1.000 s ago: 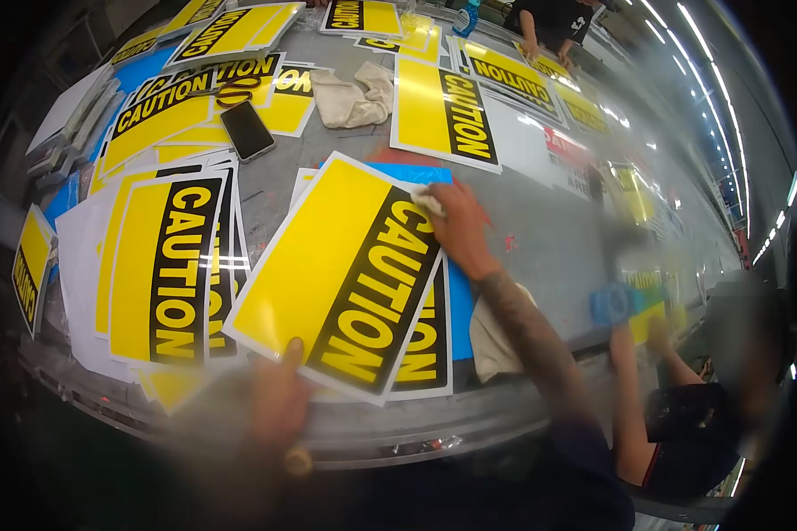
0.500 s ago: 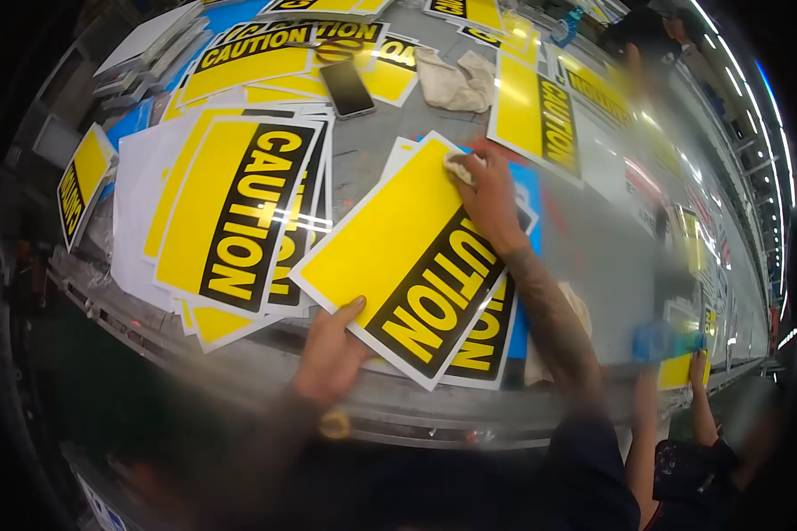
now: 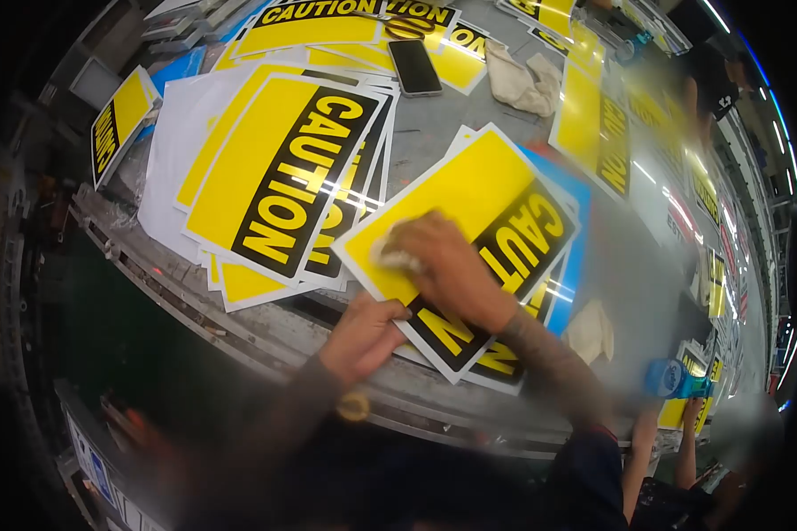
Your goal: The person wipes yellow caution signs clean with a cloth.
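A yellow and black CAUTION sign point(image 3: 469, 190) lies tilted on top of other signs at the table's front edge. My left hand point(image 3: 367, 336) grips its near left edge, with the thumb on the face. My right hand point(image 3: 443, 265) presses a bunched white cloth point(image 3: 397, 257) against the yellow part, and the forearm crosses the black lettering. Under the sign, a blue sheet point(image 3: 571, 199) shows on the right. Close by on the left is a fanned stack of CAUTION signs point(image 3: 252, 168).
Beyond the signs lie a phone point(image 3: 414, 68), scissors point(image 3: 407, 28) and a crumpled cloth point(image 3: 518, 81). Another cloth point(image 3: 591, 331) rests right of my forearm. At right, a blue bottle point(image 3: 666, 379) stands near a co-worker's hand point(image 3: 692, 409). More signs point(image 3: 593, 133) spread along the table.
My right hand has wiped the cloth from the sign's far corner down toward its near left side. My left hand still holds the edge. The whole view has shifted.
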A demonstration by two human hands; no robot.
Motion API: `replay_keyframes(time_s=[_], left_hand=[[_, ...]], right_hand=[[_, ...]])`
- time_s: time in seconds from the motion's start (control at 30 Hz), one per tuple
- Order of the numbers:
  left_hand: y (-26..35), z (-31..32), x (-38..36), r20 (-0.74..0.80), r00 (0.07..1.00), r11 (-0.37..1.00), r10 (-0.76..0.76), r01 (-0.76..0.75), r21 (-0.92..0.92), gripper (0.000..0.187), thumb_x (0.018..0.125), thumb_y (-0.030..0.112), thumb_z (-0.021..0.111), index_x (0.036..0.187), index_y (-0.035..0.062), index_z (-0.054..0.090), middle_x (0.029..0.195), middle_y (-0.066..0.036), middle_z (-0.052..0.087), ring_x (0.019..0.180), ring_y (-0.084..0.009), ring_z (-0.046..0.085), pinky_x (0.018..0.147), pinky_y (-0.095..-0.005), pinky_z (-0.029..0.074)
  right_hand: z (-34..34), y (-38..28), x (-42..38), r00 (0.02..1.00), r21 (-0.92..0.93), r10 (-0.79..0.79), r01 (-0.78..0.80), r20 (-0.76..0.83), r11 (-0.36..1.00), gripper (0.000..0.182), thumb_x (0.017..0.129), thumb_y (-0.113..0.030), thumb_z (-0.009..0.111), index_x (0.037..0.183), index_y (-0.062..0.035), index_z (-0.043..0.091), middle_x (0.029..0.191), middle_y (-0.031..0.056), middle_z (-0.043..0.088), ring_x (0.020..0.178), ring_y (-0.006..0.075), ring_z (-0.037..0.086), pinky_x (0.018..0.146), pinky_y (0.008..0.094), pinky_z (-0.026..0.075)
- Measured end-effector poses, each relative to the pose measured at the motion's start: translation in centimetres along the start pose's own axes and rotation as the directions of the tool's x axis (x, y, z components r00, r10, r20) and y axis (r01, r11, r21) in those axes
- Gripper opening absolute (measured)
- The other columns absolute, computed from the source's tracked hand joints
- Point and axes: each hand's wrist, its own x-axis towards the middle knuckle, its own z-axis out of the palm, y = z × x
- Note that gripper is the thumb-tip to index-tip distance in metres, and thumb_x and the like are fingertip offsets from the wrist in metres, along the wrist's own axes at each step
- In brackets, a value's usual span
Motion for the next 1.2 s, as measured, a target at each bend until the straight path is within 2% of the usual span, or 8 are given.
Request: replay_keyframes(time_s=[0.07,0.2,0.33,0.5,0.63,0.9,1.07,1.2], left_hand=[[0.3,-0.7,0.9,0.109,0.994,1.0,-0.007,0.004,0.024,0.071,0.092,-0.015,0.049,0.158,0.0126,0.039,0.152,-0.011,0.052,0.139,-0.0303,0.057,0.115,-0.0584,0.052],[0.0,-0.2,0.0,0.0,1.0,1.0,0.008,-0.008,-0.003,0.069,0.093,-0.014,0.048,0.157,0.009,0.041,0.153,-0.015,0.053,0.144,-0.0347,0.055,0.116,-0.0622,0.051],[1.4,0.3,0.6,0.169,0.984,0.997,-0.049,0.059,-0.052,0.06,0.103,-0.001,0.052,0.161,0.0074,0.038,0.159,-0.016,0.05,0.15,-0.0347,0.049,0.116,-0.0637,0.05],[1.9,1.0,1.1,0.221,0.975,0.957,-0.012,0.076,-0.282,0.072,0.114,0.064,0.033,0.164,0.0116,0.038,0.161,-0.016,0.05,0.146,-0.0366,0.053,0.117,-0.0693,0.042],[-0.4,-1.7,2.0,0.143,0.989,0.991,-0.034,0.052,-0.125,0.04,0.119,0.03,0.045,0.148,0.0027,0.049,0.14,-0.015,0.064,0.13,-0.0293,0.065,0.106,-0.0476,0.057],[0.0,1.0,1.1,0.079,0.995,0.999,0.053,-0.054,0.004,0.049,0.118,0.025,0.047,0.16,0.0025,0.036,0.161,-0.02,0.049,0.147,-0.039,0.054,0.114,-0.0635,0.053],[-0.7,0.4,1.2,0.037,0.991,0.98,0.13,-0.134,0.149,0.043,0.115,0.013,0.053,0.155,0.0005,0.043,0.152,-0.018,0.058,0.137,-0.0336,0.063,0.112,-0.0547,0.057],[-0.9,0.5,0.8,0.016,0.992,0.984,0.122,-0.123,0.129,0.047,0.111,0.008,0.059,0.154,-0.0001,0.043,0.154,-0.019,0.056,0.139,-0.0373,0.061,0.109,-0.0584,0.058]], right_hand=[[-1.0,1.9,1.1,0.992,-0.172,0.103,-0.115,-0.08,0.978,0.033,0.081,0.001,0.074,0.112,-0.0094,0.075,0.126,0.0126,0.07,0.119,0.0364,0.061,0.105,0.0441,0.048],[-0.6,-0.6,-0.6,0.995,0.082,-0.09,0.086,0.051,0.993,0.041,0.081,0.004,0.075,0.12,-0.0093,0.074,0.13,0.0135,0.068,0.12,0.0379,0.06,0.108,0.0467,0.048],[-3.1,5.7,-2.3,0.938,-0.269,0.188,-0.269,-0.291,0.925,0.042,0.087,0.0,0.072,0.128,-0.0117,0.072,0.134,0.0141,0.068,0.124,0.0366,0.06,0.107,0.0486,0.046],[0.7,-1.7,-4.3,0.995,-0.121,0.044,-0.054,-0.087,0.991,0.048,0.085,-0.005,0.074,0.132,-0.0127,0.068,0.139,0.0137,0.063,0.125,0.0367,0.059,0.109,0.049,0.045],[0.5,-3.4,-6.6,0.997,0.002,-0.072,0.072,0.041,0.997,0.044,0.083,-0.006,0.076,0.126,-0.0127,0.068,0.135,0.0091,0.063,0.124,0.0327,0.059,0.104,0.0438,0.049],[-5.0,-0.2,-12.1,0.914,0.117,-0.141,0.103,0.38,0.988,0.05,0.078,-0.003,0.079,0.126,-0.0163,0.072,0.137,0.0063,0.066,0.124,0.0314,0.06,0.105,0.0427,0.05],[-1.1,-1.5,-9.9,0.993,0.015,-0.117,0.117,0.019,0.993,0.044,0.08,-0.004,0.074,0.122,-0.0139,0.072,0.134,0.0083,0.066,0.117,0.033,0.061,0.1,0.0449,0.05],[-3.2,-1.8,-13.5,0.94,0.035,-0.204,0.202,0.274,0.979,0.039,0.082,-0.006,0.076,0.12,-0.0153,0.074,0.137,0.0058,0.066,0.122,0.0288,0.062,0.101,0.0432,0.05]])
